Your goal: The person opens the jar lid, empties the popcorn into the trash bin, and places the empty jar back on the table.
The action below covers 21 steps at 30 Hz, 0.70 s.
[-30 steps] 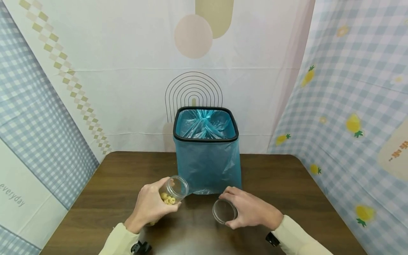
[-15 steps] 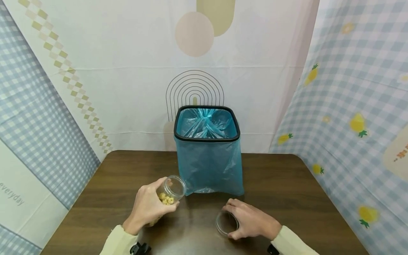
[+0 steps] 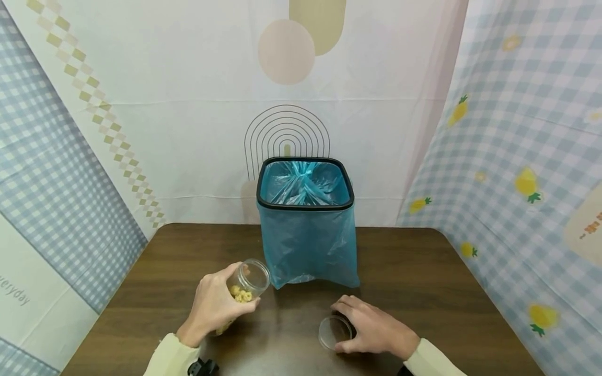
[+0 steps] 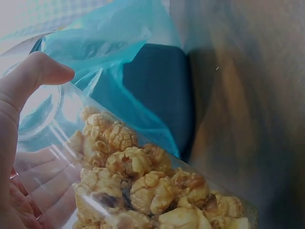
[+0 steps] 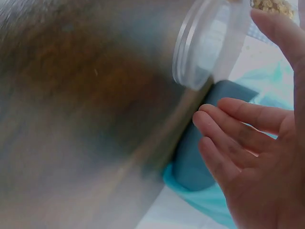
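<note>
My left hand [image 3: 239, 289] grips a clear plastic jar [image 3: 249, 282] partly filled with caramel popcorn [image 4: 143, 183]. The jar is tilted, its open mouth toward the teal-lined bin [image 3: 305, 224] just to its right. The thumb [image 4: 35, 76] lies over the jar's upper side. My right hand [image 3: 339, 325] holds the clear round lid [image 3: 333, 332] low over the brown table [image 3: 423, 271], in front of the bin. In the right wrist view the lid [image 5: 205, 45] sits between the thumb and the curled fingers [image 5: 238, 126].
The bin has a black rim [image 3: 304, 206] and a teal bag hanging down its sides, and it stands at the table's back middle. Patterned cloth backdrops [image 3: 517, 130] close in the table at the back and on both sides.
My right hand has brought the lid down and nearer to me, close to the tabletop. The left hand with the jar has shifted slightly left.
</note>
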Available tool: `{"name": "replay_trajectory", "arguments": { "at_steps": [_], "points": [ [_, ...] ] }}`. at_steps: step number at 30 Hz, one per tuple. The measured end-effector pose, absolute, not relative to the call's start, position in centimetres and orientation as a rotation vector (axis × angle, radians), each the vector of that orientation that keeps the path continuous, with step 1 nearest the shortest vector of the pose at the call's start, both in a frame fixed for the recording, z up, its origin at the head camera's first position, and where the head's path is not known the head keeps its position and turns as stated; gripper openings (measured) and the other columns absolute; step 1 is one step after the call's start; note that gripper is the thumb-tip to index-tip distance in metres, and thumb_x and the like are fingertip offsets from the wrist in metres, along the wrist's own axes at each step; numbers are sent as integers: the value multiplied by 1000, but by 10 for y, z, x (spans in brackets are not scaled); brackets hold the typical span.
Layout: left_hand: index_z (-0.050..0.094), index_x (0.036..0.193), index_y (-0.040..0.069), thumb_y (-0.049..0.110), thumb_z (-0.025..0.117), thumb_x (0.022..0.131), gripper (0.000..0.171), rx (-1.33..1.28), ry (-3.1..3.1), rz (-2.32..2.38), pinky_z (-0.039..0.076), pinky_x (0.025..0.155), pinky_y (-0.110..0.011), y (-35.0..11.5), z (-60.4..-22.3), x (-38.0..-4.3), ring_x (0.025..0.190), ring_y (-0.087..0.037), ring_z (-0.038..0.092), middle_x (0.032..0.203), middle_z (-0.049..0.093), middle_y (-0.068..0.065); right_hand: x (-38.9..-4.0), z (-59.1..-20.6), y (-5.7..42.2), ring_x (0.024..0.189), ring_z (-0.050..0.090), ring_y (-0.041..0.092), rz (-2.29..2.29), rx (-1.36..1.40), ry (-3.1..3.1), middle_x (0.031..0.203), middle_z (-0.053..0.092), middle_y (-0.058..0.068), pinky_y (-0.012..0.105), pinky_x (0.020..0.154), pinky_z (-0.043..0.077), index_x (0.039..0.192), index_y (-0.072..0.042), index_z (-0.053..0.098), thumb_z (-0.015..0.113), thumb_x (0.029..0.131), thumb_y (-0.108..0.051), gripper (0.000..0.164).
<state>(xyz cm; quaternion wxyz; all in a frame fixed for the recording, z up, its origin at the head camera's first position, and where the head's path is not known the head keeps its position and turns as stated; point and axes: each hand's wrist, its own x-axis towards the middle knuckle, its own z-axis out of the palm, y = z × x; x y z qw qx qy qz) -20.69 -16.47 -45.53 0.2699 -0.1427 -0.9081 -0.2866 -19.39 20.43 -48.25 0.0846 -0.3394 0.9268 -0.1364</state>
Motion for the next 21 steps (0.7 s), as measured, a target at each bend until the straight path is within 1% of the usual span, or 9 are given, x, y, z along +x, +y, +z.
{"name": "replay_trajectory", "arguments": {
  "at_steps": [2, 5, 8, 12, 16, 21],
  "points": [
    [68, 111, 19, 47, 89, 47, 73, -390, -2435, -753, 47, 54, -22, -167, -450, -209, 61, -5, 62, 80, 70, 11, -192, -476, 208, 123, 54, 21, -421, -950, 2783, 139, 50, 3, 42, 92, 53, 139, -15, 49, 62, 82, -64, 76],
    [68, 111, 19, 48, 89, 47, 73, -395, -2420, -724, 48, 55, -24, -172, -439, -212, 63, -6, 63, 81, 71, 9, -193, -464, 216, 129, 52, 26, -435, -894, 2802, 144, 48, 8, 48, 98, 49, 142, -14, 46, 57, 84, -67, 78],
    [67, 111, 20, 48, 88, 47, 73, -404, -2409, -684, 48, 55, -26, -179, -426, -217, 63, -7, 63, 82, 71, 8, -196, -446, 226, 133, 49, 27, -430, -859, 2848, 147, 46, 8, 49, 103, 46, 143, -13, 44, 50, 84, -72, 84],
    [67, 110, 19, 48, 87, 48, 72, -431, -2395, -622, 48, 55, -28, -190, -409, -224, 64, -9, 64, 82, 71, 7, -206, -409, 238, 137, 44, 30, -377, -801, 2933, 151, 42, 10, 52, 108, 41, 148, -12, 39, 43, 84, -77, 91],
    [67, 109, 18, 47, 87, 49, 70, -459, -2383, -573, 49, 55, -31, -199, -390, -233, 64, -11, 64, 82, 72, 4, -216, -366, 244, 139, 41, 34, -291, -768, 3018, 154, 38, 12, 56, 108, 39, 151, -12, 33, 42, 85, -76, 92],
    [67, 108, 16, 46, 86, 50, 68, -512, -2380, -508, 49, 52, -31, -204, -358, -245, 62, -13, 63, 79, 71, 1, -230, -317, 241, 142, 37, 36, -207, -743, 3074, 158, 31, 12, 58, 109, 36, 154, -16, 24, 40, 87, -75, 91]
  ]
}}
